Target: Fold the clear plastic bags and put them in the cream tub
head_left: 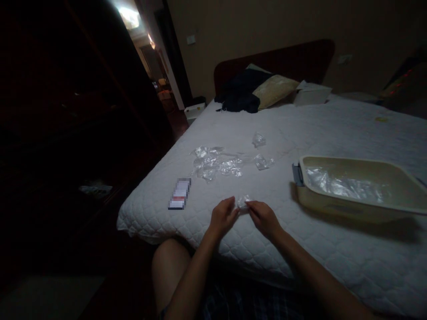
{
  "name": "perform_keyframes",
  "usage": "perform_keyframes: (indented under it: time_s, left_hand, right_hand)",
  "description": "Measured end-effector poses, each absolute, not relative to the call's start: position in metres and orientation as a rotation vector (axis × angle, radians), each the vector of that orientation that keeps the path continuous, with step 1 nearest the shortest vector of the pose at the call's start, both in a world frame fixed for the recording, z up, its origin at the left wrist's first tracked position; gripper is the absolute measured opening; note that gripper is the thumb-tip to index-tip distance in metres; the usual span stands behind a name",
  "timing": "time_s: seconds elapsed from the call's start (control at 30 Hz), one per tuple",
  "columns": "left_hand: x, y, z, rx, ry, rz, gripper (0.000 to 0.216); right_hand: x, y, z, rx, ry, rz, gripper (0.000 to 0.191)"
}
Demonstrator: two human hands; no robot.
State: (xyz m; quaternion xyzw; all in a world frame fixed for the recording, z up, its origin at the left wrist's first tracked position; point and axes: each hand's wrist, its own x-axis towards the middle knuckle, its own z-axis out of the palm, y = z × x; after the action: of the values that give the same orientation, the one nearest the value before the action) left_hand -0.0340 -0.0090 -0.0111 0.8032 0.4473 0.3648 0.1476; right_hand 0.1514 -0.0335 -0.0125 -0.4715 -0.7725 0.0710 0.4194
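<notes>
A small clear plastic bag [244, 201] is between my two hands, just above or on the white quilted bed cover near its front edge. My right hand [266, 218] pinches the bag's right side between thumb and fingers. On the other side, my left hand [223, 216] has its thumb tip at the bag's left edge, with the fingers curled; its grip is partly hidden. Beyond my hands lies a loose spread of crumpled clear plastic bags [208, 162]. Two more pieces, a clear bag [262, 162] and a clear bag [258, 140], lie a little apart from it.
To the right stands a cream plastic bin [320, 202] with a grey latch and clear plastic inside. A phone [180, 194] lies left of my hands. Dark cloth [242, 91], a beige pillow [275, 90] and a white box [312, 93] sit by the headboard [310, 55].
</notes>
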Motion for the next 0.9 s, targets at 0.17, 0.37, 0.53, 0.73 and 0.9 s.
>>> perform_keyframes:
  time_s: [0.17,0.37,0.53,0.73,0.9]
  left_hand:
    - [-0.032,-0.009,-0.011,1.99,1.408,1.105,0.04]
    - [-0.03,-0.012,-0.006,2.059,1.328,1.103,0.025]
    - [-0.029,-0.013,-0.005,2.153,1.349,1.07,0.017]
    - [-0.028,-0.011,-0.008,2.266,1.355,1.079,0.016]
    - [-0.028,-0.008,-0.01,2.374,1.346,1.06,0.014]
  right_hand:
    - [0.162,-0.024,0.015,-1.341,-1.561,0.59,0.025]
    - [0.215,-0.013,0.078,-1.366,-1.481,0.868,0.03]
    - [0.265,-0.029,0.125,-1.37,-1.397,0.99,0.032]
    - [0.33,-0.043,0.161,-1.464,-1.348,0.863,0.031]
    - [0.369,-0.029,0.163,-1.63,-1.359,0.797,0.021]
